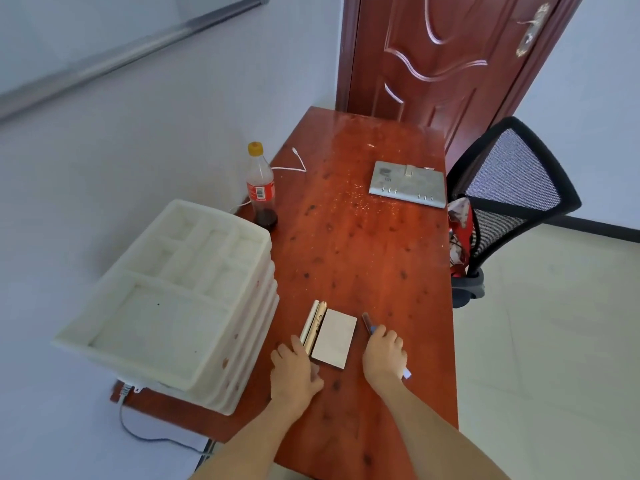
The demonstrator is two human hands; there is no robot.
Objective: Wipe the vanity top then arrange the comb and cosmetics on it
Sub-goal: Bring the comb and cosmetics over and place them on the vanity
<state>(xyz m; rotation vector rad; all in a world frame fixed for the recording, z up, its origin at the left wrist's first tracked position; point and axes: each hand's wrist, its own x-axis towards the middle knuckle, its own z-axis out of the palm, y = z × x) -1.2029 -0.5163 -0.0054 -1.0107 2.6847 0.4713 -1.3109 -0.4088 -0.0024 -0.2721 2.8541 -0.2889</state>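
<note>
On the reddish wooden vanity top (pixel 363 244), near its front, lie two slim cosmetic tubes (pixel 313 322) side by side, one white and one gold, with a flat pale rectangular case (pixel 335 337) touching them on the right. My left hand (pixel 298 370) rests fingers-down on the near ends of the tubes. My right hand (pixel 384 353) is closed around a thin stick-like item (pixel 367 322) with a dark brown tip pointing away and a bluish end showing below my palm. I cannot tell if it is the comb.
A stack of white compartment trays (pixel 166 299) fills the table's left side. A cola bottle (pixel 260 188) and a white cable (pixel 294 164) stand behind it. A grey binder (pixel 407 183) lies at the far right. A black mesh chair (pixel 509 192) stands beside the table's right edge.
</note>
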